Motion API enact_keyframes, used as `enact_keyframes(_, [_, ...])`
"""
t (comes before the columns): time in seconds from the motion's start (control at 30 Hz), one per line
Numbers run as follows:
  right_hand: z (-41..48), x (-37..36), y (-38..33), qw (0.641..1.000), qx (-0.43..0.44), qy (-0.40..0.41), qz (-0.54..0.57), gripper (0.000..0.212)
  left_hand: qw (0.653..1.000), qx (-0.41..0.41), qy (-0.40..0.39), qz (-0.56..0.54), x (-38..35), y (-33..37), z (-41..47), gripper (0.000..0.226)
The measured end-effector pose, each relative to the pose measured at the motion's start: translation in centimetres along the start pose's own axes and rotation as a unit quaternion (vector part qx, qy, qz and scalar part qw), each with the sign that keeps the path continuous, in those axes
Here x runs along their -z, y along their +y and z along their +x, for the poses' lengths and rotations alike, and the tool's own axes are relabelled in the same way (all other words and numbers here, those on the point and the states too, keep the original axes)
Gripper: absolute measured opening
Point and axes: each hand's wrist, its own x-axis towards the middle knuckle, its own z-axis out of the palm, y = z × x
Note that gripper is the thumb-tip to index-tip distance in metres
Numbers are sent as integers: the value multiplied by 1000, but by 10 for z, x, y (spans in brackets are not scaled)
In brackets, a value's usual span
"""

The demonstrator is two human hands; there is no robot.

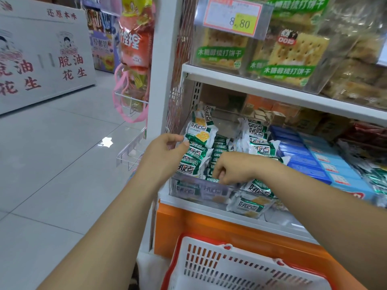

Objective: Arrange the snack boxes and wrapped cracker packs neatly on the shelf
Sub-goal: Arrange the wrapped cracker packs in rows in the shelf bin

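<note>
Grip of left hand [165,149] pinches a green cracker pack [201,135] above the clear bin [213,191]. Right hand [232,168] curls among binned packs [258,187]; its grip cannot be told.

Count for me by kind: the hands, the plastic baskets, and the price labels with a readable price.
Hands: 2, the left hand pinching a cracker pack, and the right hand
Plastic baskets: 1
Readable price labels: 1
Total: 4
</note>
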Motion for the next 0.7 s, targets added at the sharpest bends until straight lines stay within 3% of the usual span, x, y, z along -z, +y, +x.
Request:
enact_keyframes(0.23, [1, 5, -3, 994, 4, -97, -57, 34, 1000, -1, 3, 11, 1, 0, -1, 23])
enact_keyframes(0.37, [2, 5, -5, 991, 15, -108, -81, 38, 1000, -2, 6, 20, 2, 2, -4, 22])
enact_keyframes(0.7, [-52, 37, 12, 986, 39, 162, -20, 27, 1000, -1, -2, 20, 4, 1, -4, 22])
